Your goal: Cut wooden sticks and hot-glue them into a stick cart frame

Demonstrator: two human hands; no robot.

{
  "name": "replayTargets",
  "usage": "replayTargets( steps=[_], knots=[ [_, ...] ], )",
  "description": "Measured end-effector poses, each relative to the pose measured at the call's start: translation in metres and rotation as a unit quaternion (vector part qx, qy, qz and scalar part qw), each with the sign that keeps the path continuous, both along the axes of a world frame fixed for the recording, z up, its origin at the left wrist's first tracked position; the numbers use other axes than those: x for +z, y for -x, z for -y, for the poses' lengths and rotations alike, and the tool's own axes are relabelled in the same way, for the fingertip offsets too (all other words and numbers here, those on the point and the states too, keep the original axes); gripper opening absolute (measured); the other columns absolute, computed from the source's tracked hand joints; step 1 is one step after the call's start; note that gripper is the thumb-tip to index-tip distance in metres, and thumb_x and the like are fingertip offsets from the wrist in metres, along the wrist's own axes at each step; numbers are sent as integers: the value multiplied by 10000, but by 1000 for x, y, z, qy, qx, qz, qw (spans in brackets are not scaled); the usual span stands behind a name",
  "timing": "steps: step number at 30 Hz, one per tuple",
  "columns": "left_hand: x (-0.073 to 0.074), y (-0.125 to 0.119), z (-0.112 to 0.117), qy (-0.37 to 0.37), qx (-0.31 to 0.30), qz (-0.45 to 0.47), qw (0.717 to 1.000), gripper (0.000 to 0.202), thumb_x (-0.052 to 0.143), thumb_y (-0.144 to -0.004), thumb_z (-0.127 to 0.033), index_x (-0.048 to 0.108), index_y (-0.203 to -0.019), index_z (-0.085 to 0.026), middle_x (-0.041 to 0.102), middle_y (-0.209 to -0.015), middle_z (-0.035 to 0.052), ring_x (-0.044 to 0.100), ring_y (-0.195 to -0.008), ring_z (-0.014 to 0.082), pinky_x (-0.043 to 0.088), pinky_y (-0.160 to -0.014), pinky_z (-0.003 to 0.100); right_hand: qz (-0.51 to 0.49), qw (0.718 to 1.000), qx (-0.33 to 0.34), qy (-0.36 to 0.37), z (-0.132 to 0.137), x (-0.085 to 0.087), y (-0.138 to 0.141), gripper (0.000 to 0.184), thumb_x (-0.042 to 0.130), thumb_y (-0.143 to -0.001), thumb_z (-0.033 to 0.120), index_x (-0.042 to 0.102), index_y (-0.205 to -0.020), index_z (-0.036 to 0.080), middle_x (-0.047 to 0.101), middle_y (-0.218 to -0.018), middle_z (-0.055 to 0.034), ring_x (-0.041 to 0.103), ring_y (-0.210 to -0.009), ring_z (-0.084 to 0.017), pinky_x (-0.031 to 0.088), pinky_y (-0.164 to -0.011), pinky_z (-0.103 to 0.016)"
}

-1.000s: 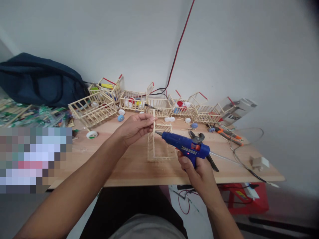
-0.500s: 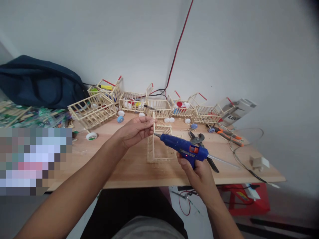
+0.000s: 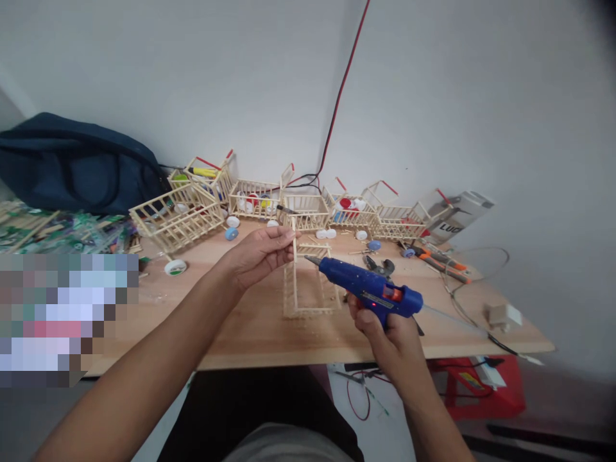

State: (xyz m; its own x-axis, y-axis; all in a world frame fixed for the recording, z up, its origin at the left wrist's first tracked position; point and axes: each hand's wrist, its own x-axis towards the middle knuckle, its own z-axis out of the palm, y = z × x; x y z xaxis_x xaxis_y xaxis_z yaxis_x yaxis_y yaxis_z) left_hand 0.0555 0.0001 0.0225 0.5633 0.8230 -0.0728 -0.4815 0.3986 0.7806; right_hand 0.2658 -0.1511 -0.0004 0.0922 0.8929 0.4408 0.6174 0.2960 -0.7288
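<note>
My left hand (image 3: 260,255) pinches a thin wooden stick (image 3: 294,239) upright above the wooden table (image 3: 250,327). My right hand (image 3: 389,333) grips a blue hot glue gun (image 3: 373,292) by its handle. Its metal nozzle points left and sits a little right of the stick, not touching it. Under both lies a flat rectangular frame of sticks (image 3: 308,289), with a small laddered stick panel (image 3: 315,249) at its far end.
Several stick-built baskets (image 3: 176,215) with bottle caps line the wall. Pliers (image 3: 380,266) and an orange-handled tool (image 3: 440,260) lie to the right, near a white adapter (image 3: 503,314) and cables. A dark blue bag (image 3: 77,163) and litter sit far left.
The glue gun has drawn back to the right, away from the stick, after its nozzle had been at the stick. My left hand has stayed nearly in place.
</note>
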Motion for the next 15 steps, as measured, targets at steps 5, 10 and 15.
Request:
replayTargets(
  steps=[5, 10, 15],
  knots=[
    [0, 0, 0, -15, -1, -2, 1000, 126, 794, -733, -139, 700, -783, -72, 627, -665, 9, 576, -588, 50, 506, -586, 144, -34, 999, -1, 15, -2, -1, 2, 330, 515, -924, 453, 680, -905, 168, 679, -795, -72, 638, -740, -207, 492, -592, -276],
    [0, 1, 0, -23, -10, -1, 1000, 177, 828, -695, -167, 698, -773, -77, 642, -685, 14, 585, -592, 56, 508, -585, 151, -47, 998, -1, 35, -4, 2, 6, 330, 507, -929, 468, 647, -893, 171, 641, -759, -51, 594, -678, -172, 444, -540, -246],
    [-1, 1, 0, -32, -19, -8, 999, 185, 821, -708, -180, 707, -806, -73, 640, -676, 16, 589, -598, 58, 510, -601, 151, -57, 995, 23, 74, -5, 2, 7, 413, 470, -932, 525, 633, -852, 154, 592, -681, -32, 525, -594, -142, 405, -501, -237]
  ],
)
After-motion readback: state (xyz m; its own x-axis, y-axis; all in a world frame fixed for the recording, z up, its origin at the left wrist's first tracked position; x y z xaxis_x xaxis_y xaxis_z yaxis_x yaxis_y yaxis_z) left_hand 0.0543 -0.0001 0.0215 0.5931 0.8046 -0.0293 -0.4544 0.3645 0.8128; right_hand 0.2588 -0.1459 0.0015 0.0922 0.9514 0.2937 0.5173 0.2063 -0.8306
